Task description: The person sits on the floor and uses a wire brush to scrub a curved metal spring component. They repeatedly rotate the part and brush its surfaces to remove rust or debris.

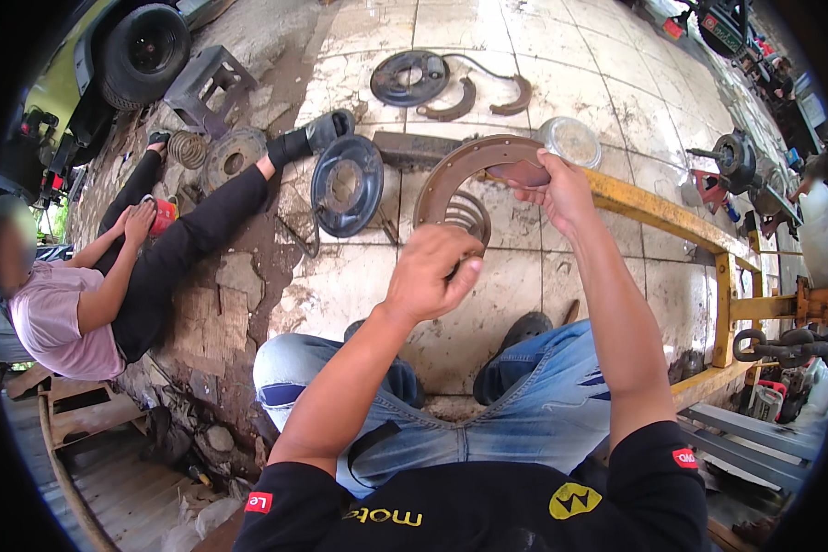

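A brown, curved brake shoe [451, 175] with small holes along its band is held up in front of me. My right hand [561, 190] pinches its upper right end between thumb and fingers. My left hand [435, 270] is closed in a fist around its lower left end, which the fingers mostly hide. Just beyond the shoe, a rusty coil spring [470, 213] shows through its curve. A black round backing plate [347, 187] stands tilted to the left of the shoe.
Farther off lie another backing plate [408, 79] and two loose brake shoes [453, 99]. A clear round lid or dish [570, 142] sits beyond my right hand. A yellow metal frame [658, 210] runs along the right. At left, a seated person [74, 304] stretches a leg toward the parts.
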The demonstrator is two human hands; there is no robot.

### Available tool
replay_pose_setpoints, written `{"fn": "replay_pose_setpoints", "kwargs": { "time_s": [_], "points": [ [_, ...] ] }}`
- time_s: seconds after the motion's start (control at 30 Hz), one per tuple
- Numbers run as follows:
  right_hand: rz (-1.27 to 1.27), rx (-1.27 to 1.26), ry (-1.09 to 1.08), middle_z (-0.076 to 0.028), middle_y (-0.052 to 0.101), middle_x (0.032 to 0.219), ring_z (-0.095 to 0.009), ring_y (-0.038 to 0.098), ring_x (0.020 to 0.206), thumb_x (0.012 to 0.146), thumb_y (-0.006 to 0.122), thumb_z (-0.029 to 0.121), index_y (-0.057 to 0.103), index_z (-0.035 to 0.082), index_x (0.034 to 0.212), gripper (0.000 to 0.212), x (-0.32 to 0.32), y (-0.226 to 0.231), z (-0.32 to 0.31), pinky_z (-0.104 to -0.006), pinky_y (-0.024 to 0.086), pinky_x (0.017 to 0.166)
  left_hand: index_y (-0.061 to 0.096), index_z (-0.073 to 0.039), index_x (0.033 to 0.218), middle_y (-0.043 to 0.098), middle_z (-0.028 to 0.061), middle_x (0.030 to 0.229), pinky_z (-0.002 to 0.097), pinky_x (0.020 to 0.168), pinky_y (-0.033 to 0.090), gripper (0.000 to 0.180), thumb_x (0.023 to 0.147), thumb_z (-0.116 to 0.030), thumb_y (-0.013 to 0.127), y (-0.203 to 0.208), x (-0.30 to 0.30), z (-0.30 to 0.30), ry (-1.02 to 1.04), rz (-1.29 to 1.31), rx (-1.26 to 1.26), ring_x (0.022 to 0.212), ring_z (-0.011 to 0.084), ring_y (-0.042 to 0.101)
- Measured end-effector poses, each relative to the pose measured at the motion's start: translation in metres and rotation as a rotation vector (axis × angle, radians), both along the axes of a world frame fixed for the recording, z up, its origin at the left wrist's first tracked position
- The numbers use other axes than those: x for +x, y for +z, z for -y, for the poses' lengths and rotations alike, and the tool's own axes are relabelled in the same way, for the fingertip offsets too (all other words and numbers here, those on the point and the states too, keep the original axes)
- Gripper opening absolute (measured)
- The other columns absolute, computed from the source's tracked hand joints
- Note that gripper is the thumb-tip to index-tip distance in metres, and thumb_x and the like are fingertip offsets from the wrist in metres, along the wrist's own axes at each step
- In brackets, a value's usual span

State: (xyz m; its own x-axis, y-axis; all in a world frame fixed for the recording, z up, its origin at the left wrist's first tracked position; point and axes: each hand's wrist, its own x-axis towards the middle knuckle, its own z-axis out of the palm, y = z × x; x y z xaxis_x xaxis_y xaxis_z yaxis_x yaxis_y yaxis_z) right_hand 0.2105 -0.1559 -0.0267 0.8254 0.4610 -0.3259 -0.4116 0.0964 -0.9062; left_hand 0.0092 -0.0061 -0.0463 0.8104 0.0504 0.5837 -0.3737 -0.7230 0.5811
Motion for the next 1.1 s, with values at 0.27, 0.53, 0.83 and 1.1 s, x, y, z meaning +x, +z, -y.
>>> {"fn": "replay_pose_setpoints", "kwargs": {
  "time_s": [0.27, 0.53, 0.83, 1.1],
  "points": [
    [-0.027, 0.190, -0.039, -0.023, 0.067, 0.102, -0.029, 0.070, 0.084, 0.101, 0.047, 0.023, 0.053, -0.010, 0.117, 0.037, 0.001, 0.009, 0.020, -0.0379, 0.061, 0.068, 0.047, -0.004, 0.127, 0.060, 0.0107, 0.108, 0.0408, 0.083, 0.057, 0.058, 0.093, -0.049, 0.062, 0.010, 0.010, -0.014, -0.175, -0.622, -1.709, 0.100, 0.0215, 0.064],
    [-0.011, 0.207, 0.102, -0.016, 0.068, 0.106, -0.024, 0.068, 0.091, 0.099, 0.055, 0.024, 0.054, -0.003, 0.120, 0.034, -0.007, 0.016, 0.014, -0.0354, 0.057, 0.076, 0.044, -0.007, 0.111, 0.061, 0.0064, 0.084, 0.0339, 0.056, 0.059, 0.029, 0.094, -0.017, 0.065, 0.010, 0.010, -0.002, -0.079, -0.345, -1.658, 0.062, 0.0131, 0.061],
    [0.008, 0.043, 0.074, -0.009, 0.067, 0.100, -0.016, 0.063, 0.079, 0.093, 0.064, 0.019, 0.057, 0.002, 0.116, 0.029, 0.011, 0.004, 0.025, -0.0304, 0.053, 0.070, 0.048, -0.001, 0.109, 0.061, 0.0071, 0.080, 0.0248, 0.046, 0.046, 0.025, 0.089, -0.001, 0.064, 0.040, 0.011, -0.019, 0.162, -0.171, -1.130, 0.052, 0.0078, 0.053],
    [0.192, 0.069, -0.101, -0.006, 0.066, 0.096, -0.013, 0.062, 0.079, 0.090, 0.067, 0.014, 0.059, 0.004, 0.108, 0.022, 0.010, 0.008, 0.020, -0.0280, 0.050, 0.069, 0.059, 0.002, 0.111, 0.066, 0.0090, 0.094, 0.0290, 0.079, 0.050, 0.040, 0.076, -0.007, 0.075, 0.049, 0.001, -0.020, 0.323, -0.110, -0.620, 0.087, 0.0127, 0.061]
  ]
}}
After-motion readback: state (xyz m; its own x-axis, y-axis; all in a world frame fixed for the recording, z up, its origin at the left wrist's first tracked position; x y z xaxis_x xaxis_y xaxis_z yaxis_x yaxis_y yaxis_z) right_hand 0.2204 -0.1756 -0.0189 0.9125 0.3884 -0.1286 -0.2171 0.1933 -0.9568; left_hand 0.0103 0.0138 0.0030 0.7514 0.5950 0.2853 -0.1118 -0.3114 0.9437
